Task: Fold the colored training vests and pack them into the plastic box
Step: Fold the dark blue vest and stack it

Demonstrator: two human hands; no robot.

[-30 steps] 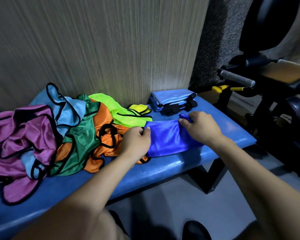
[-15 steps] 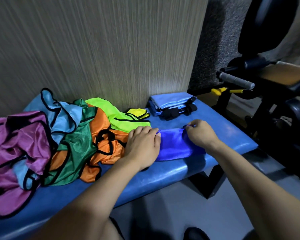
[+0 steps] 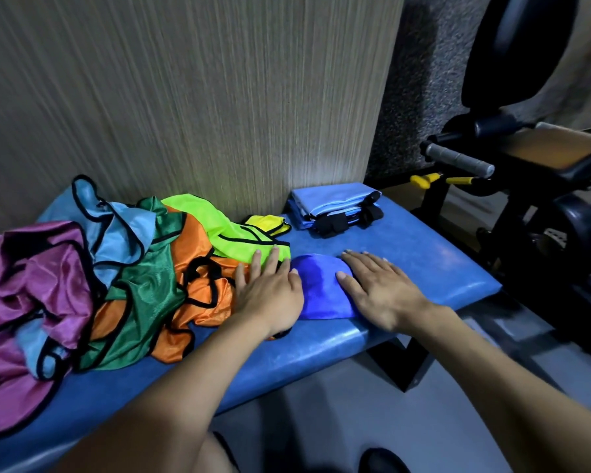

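A folded royal-blue vest (image 3: 321,291) lies on the blue padded bench (image 3: 423,268) near its front edge. My left hand (image 3: 270,288) lies flat with straight fingers on the vest's left end, reaching onto the neon-green vest (image 3: 232,230). My right hand (image 3: 376,285) presses flat on its right end. A loose heap of vests spreads to the left: orange (image 3: 198,302), dark green (image 3: 144,295), light blue (image 3: 116,233) and magenta (image 3: 31,285). No plastic box is in view.
A stack of folded light-blue vests (image 3: 331,206) with black trim sits at the back right of the bench, against the wood-grain wall panel (image 3: 219,97). Black gym equipment with a grey handle (image 3: 458,162) stands to the right. Grey floor lies below.
Both hands pinched the blue vest's edges a second ago. They have since folded it smaller, and now lie flat, pressing on it.
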